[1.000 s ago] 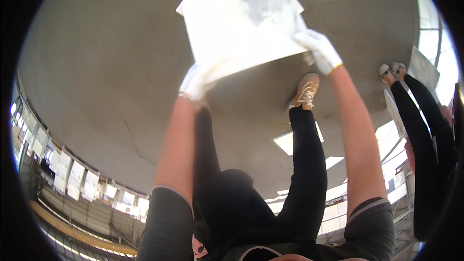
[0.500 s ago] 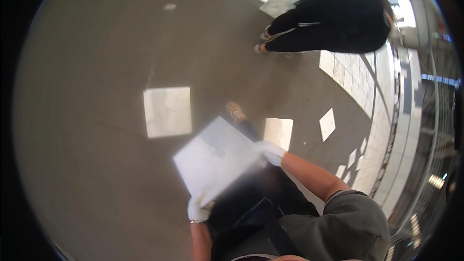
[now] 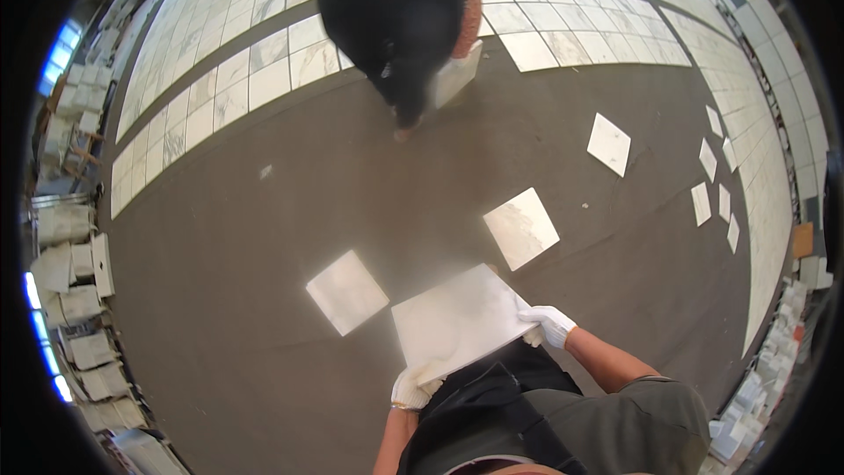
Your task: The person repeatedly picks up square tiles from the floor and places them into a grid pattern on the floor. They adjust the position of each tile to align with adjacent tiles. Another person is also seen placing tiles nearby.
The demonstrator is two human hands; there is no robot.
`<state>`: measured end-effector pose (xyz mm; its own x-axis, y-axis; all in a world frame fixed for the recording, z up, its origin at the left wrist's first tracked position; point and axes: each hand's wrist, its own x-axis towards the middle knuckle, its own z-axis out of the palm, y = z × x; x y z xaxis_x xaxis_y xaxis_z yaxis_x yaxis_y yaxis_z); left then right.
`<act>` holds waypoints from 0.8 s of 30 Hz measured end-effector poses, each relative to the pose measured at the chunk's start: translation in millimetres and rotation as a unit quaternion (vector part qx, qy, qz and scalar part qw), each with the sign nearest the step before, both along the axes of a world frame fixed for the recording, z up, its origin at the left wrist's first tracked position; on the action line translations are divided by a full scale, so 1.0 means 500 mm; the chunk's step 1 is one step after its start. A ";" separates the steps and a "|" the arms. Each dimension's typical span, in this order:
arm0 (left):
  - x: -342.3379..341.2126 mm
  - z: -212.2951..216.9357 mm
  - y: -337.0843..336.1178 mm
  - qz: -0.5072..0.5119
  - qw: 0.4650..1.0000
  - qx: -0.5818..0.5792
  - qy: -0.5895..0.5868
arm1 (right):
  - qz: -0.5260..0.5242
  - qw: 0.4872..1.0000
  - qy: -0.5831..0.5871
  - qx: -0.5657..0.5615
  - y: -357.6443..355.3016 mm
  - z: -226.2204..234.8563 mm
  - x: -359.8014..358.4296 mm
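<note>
A square white marble tile (image 3: 462,312) with faint grey veining is held in front of my body, above the floor. My left hand (image 3: 416,385), in a white knitted glove, is closed on its near left corner. At the right corner my right hand (image 3: 549,325), gloved the same way, grips the edge with the thumb on top. The fingers under the tile are partly hidden. On the floor just beyond lie two loose pale tiles, one at the left (image 3: 347,293) and another with beige veining (image 3: 521,229) at the right.
A co-worker (image 3: 396,26) in black trousers walks ahead, carrying a tile (image 3: 457,75). Further right lie a loose tile (image 3: 608,145) and several smaller ones (image 3: 708,158). Rows of laid tiles (image 3: 580,48) border the grey floor (image 3: 229,299). Stacked stone (image 3: 75,303) lines the left side.
My view has turned, bringing the laid rows to the top. I still hold the tile in both hands. The co-worker has shifted from upper right to top centre, a tile now visible in hand.
</note>
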<state>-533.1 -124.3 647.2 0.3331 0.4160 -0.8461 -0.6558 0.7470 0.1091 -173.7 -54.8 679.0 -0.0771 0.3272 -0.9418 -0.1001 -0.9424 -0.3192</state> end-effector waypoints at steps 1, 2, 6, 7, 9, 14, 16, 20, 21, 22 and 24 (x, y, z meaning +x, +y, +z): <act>0.038 0.010 0.028 0.014 1.000 -0.021 0.006 | -0.023 1.000 -0.001 0.000 0.000 -0.008 0.034; 0.067 0.022 0.046 0.035 0.999 -0.025 0.000 | -0.054 0.998 0.011 -0.009 -0.003 -0.016 0.065; 0.221 0.051 0.179 0.009 1.000 0.009 -0.020 | -0.149 0.988 0.023 0.012 0.040 0.001 0.210; 0.260 0.052 0.219 -0.027 1.000 -0.006 -0.009 | -0.168 0.985 0.014 0.027 0.057 0.017 0.252; 0.314 0.041 0.297 -0.091 0.996 -0.008 -0.010 | -0.195 0.980 0.015 0.038 0.091 0.033 0.317; 0.456 0.012 0.495 -0.185 0.983 -0.009 -0.015 | -0.296 0.948 0.021 0.116 0.190 0.061 0.455; 0.503 -0.020 0.584 -0.218 0.975 0.020 -0.031 | -0.332 0.932 -0.002 0.144 0.233 0.068 0.489; 0.626 -0.086 0.756 -0.396 0.844 0.361 -0.023 | -0.385 0.901 -0.068 0.188 0.335 0.104 0.561; 0.670 -0.102 0.804 -0.408 0.793 0.452 -0.001 | -0.407 0.890 -0.085 0.187 0.357 0.121 0.578; 0.707 -0.115 0.848 -0.416 0.727 0.547 0.013 | -0.427 0.879 -0.090 0.191 0.376 0.135 0.589; 0.761 -0.119 0.917 -0.423 0.695 0.581 0.035 | -0.440 0.866 -0.128 0.198 0.417 0.158 0.620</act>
